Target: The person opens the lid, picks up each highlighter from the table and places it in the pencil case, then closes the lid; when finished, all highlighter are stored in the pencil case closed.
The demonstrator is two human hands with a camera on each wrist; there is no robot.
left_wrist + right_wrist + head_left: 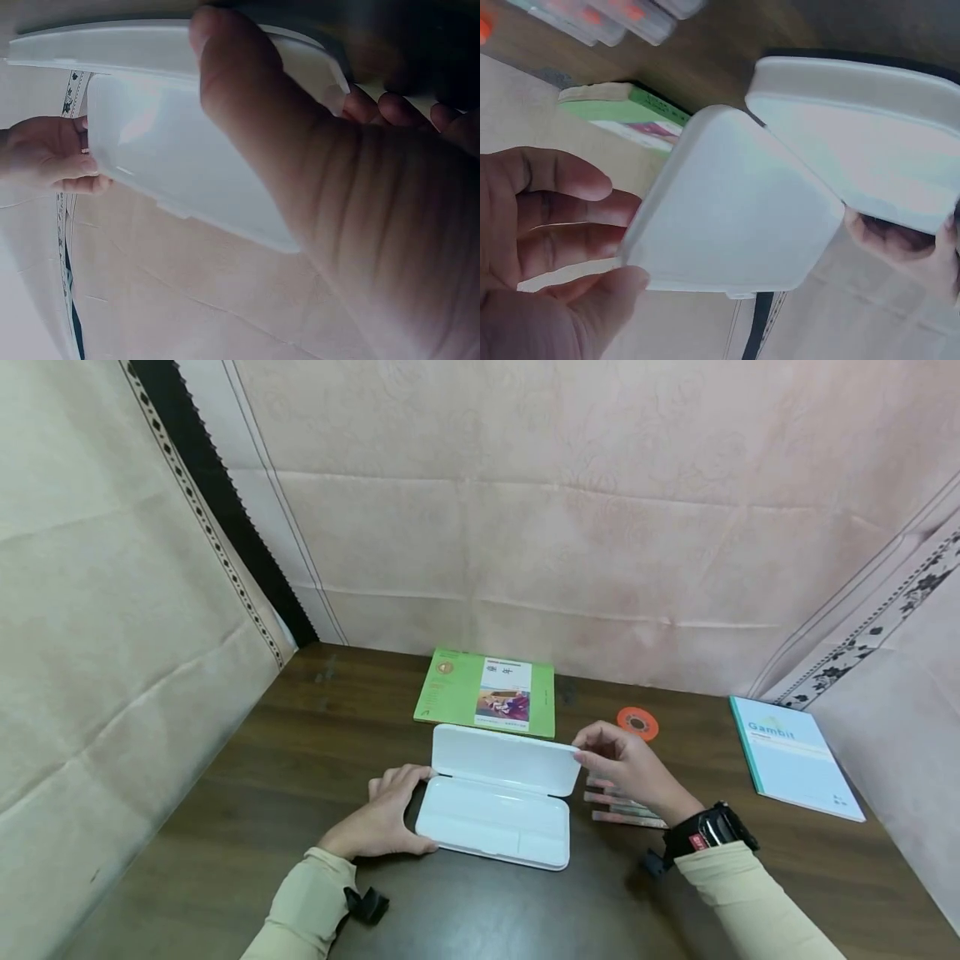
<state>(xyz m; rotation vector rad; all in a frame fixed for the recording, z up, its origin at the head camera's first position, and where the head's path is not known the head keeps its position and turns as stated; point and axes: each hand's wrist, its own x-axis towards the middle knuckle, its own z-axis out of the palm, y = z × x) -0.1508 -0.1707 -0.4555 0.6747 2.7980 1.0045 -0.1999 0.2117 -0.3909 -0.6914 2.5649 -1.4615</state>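
A white plastic pencil case (480,822) stands on the table with its hinged lid (502,760) raised. Its shallow inside shows a small divider toward the right. My left hand (386,817) grips the left end of the base, thumb at the front corner and fingers toward the back. In the left wrist view that thumb covers part of the case. My right hand (630,770) pinches the lid's right edge between thumb and fingers, as the right wrist view shows on the lid (735,202). Just under the right hand lie several slim clear packs (645,19) with orange bits inside.
A green book (450,693) lies behind the case. An orange disc-like ring (638,723) is beyond my right hand. At the far right rests a white and teal notebook (798,760). Cloth curtains (525,527) enclose the table's back and sides.
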